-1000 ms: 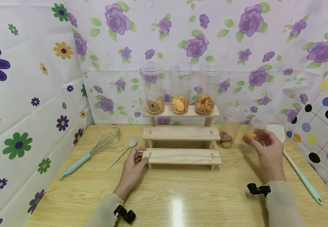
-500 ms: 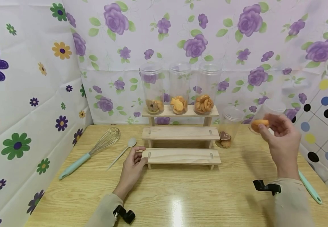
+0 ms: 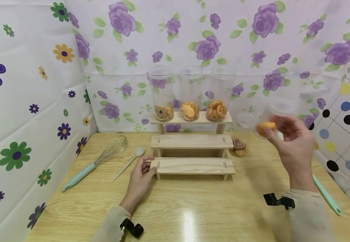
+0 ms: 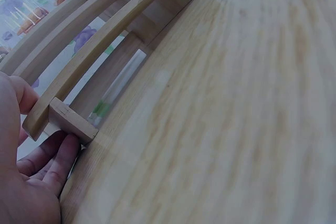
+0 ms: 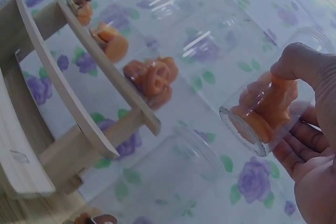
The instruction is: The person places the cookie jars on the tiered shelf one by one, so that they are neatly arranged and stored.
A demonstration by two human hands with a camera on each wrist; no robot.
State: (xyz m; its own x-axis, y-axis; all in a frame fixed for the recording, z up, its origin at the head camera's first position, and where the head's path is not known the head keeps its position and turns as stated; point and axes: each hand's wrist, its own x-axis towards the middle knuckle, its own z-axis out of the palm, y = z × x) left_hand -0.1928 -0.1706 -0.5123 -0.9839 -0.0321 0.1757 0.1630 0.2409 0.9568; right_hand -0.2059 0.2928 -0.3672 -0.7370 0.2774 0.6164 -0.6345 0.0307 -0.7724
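My right hand point(image 3: 296, 144) grips a clear jar point(image 5: 265, 111) with orange-brown cookies in its bottom, lifted off the table and tilted. With its fingers at the left end of the lowest board, my left hand point(image 3: 140, 176) holds a three-tier wooden display rack point(image 3: 193, 165). On the top tier stand three clear jars: the left jar point(image 3: 161, 95), the middle jar point(image 3: 190, 95) and the right jar point(image 3: 218, 95), each with cookies at the bottom. Another clear jar point(image 3: 243, 134), with a brown heart cookie, stands on the table right of the rack, below the lifted one.
A whisk point(image 3: 94, 164) with a mint handle and a small pale spoon point(image 3: 130, 162) lie left of the rack. At the right lies a mint-handled utensil point(image 3: 327, 196), its head hidden behind my right hand. Flowered cloth point(image 3: 114, 90) lines the back.
My right hand has raised the jar from the table, first up and rightward, then back left toward the rack, tilting it. The left hand stays on the rack.
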